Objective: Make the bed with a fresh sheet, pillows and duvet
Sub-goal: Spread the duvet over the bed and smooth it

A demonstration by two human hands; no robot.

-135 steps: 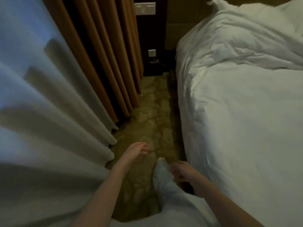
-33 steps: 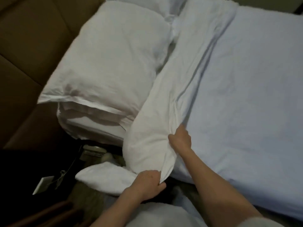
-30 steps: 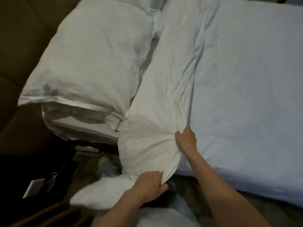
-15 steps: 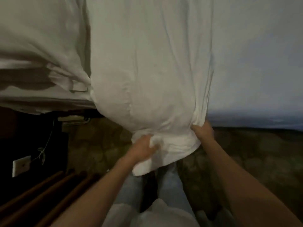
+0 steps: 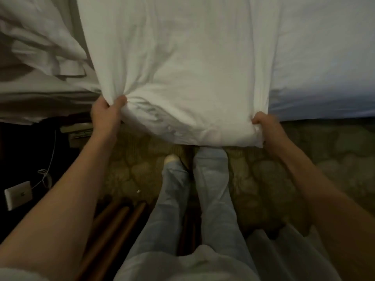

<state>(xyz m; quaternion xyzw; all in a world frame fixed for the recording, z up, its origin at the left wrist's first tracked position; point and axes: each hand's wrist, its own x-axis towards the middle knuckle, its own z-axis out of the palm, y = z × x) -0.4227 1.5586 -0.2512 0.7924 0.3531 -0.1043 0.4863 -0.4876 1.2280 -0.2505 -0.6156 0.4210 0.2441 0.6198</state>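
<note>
A white duvet (image 5: 182, 67) lies folded back across the bed, its near end hanging over the bed's side above my feet. My left hand (image 5: 105, 115) grips the duvet's left corner, fingers curled into the cloth. My right hand (image 5: 265, 126) grips its right corner. The two hands are spread wide apart and the cloth between them is pulled flat. White pillows (image 5: 38, 49) are stacked at the upper left, beside the duvet. To the right the pale sheet (image 5: 324, 57) covers the mattress.
Patterned carpet (image 5: 284, 175) runs between bed and window. Brown curtain folds (image 5: 113, 224) and a white sheer curtain (image 5: 284, 256) hang close behind my legs. A dark nightstand area at the left holds a wall socket (image 5: 18, 194) with a thin cable.
My hands have moved apart along the duvet's end, the left one leftward and the right one rightward. The bunched end has spread out flat and wide over the bed's side.
</note>
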